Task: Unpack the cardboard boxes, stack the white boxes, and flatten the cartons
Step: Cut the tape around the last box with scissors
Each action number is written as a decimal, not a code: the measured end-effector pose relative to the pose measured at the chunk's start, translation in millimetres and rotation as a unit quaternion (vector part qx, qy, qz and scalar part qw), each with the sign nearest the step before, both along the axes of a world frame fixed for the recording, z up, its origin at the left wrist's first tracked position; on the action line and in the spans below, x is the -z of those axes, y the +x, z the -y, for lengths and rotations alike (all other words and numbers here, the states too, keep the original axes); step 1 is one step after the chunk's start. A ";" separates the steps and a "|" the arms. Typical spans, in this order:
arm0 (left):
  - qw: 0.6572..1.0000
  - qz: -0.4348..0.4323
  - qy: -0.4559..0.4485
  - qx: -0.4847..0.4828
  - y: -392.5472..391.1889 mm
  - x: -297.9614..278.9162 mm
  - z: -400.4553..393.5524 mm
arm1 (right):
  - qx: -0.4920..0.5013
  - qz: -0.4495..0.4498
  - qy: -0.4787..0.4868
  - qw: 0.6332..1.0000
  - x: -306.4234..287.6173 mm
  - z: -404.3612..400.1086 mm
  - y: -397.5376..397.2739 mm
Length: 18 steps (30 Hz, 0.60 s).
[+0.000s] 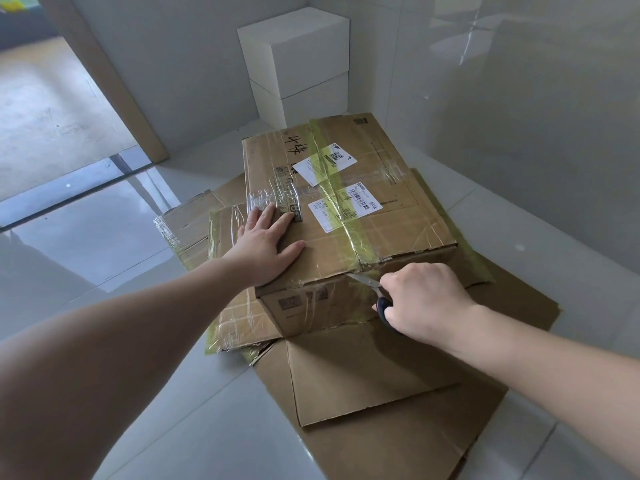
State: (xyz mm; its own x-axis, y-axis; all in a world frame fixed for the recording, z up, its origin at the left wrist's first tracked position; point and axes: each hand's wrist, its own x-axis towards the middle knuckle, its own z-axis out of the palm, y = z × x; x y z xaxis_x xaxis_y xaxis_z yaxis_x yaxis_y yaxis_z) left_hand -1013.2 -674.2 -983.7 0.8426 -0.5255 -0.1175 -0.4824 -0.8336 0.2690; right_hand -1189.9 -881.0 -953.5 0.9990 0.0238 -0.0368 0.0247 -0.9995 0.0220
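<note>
A sealed brown cardboard box [363, 216] with yellow-green and clear tape and white shipping labels sits on flattened cartons [381, 375] on the floor. My left hand [266, 244] lies flat with straight fingers on the box's top near its left front corner. My right hand [422, 299] grips dark-handled scissors [372, 284], whose blades touch the taped seam at the box's near top edge. Two white boxes [301, 64] stand stacked in the corner behind the carton.
Glossy white tiled walls close in at the back and right. A doorway with a wooden frame [104, 74] opens at the left onto a grey floor. Pale floor tiles [104, 237] surround the cardboard.
</note>
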 end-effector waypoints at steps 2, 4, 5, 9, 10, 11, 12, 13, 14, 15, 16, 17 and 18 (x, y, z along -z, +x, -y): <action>1.000 -0.005 -0.003 -0.001 -0.5 -1.2 0.5 | -0.002 -0.013 0.002 1.000 -4.9 -5.9 -1.3; 1.000 -0.007 -0.006 0.000 -0.4 -2.3 0.3 | 0.000 -0.017 0.009 1.000 -8.5 -11.2 -1.8; 1.000 -0.006 -0.004 0.002 -0.1 -2.7 0.1 | 0.001 -0.017 0.013 1.000 -9.1 -11.7 -1.7; 1.000 -0.004 0.017 0.011 -1.1 -4.5 -1.3 | -0.017 -0.004 0.009 1.000 -7.2 -1.3 0.9; 1.000 -0.006 0.016 0.012 -1.6 -5.0 -1.4 | -0.018 -0.007 0.010 1.000 -6.9 2.1 2.3; 1.000 -0.007 0.015 0.013 -2.1 -5.1 -1.5 | -0.018 -0.014 0.014 1.000 -6.6 4.5 3.8; 1.000 -0.009 0.013 0.013 -2.4 -5.3 -1.6 | -0.017 -0.022 0.019 0.999 -6.4 5.6 5.2; 1.000 -0.010 0.013 0.013 -2.5 -5.3 -1.8 | -0.018 -0.026 0.025 0.999 -6.3 6.0 5.9; 1.000 -0.010 0.013 0.014 -2.2 -5.4 -2.1 | -0.020 -0.025 0.028 0.999 -6.1 6.4 6.4; 1.000 -0.010 0.014 0.015 -1.5 -5.3 -2.2 | -0.024 -0.021 0.027 0.999 -6.0 6.9 6.1; 1.000 -0.011 0.015 0.017 -1.0 -5.1 -2.5 | -0.030 -0.014 0.021 0.999 -6.3 8.2 5.0; 1.000 -0.012 0.015 0.018 -0.7 -5.0 -2.7 | -0.036 -0.005 0.013 0.999 -6.6 9.9 3.3; 1.000 -0.012 0.014 0.018 -0.6 -4.8 -2.8 | -0.044 0.003 0.007 0.999 -6.9 12.1 1.2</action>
State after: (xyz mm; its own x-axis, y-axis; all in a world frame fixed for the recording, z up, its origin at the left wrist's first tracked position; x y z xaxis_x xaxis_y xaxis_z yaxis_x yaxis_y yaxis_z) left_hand -1013.8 -671.4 -979.0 0.8204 -0.5512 -0.1524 -0.5054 -0.8235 0.2577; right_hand -1188.7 -893.1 -946.6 0.9933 0.1115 -0.0291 0.1118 -0.9937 0.0081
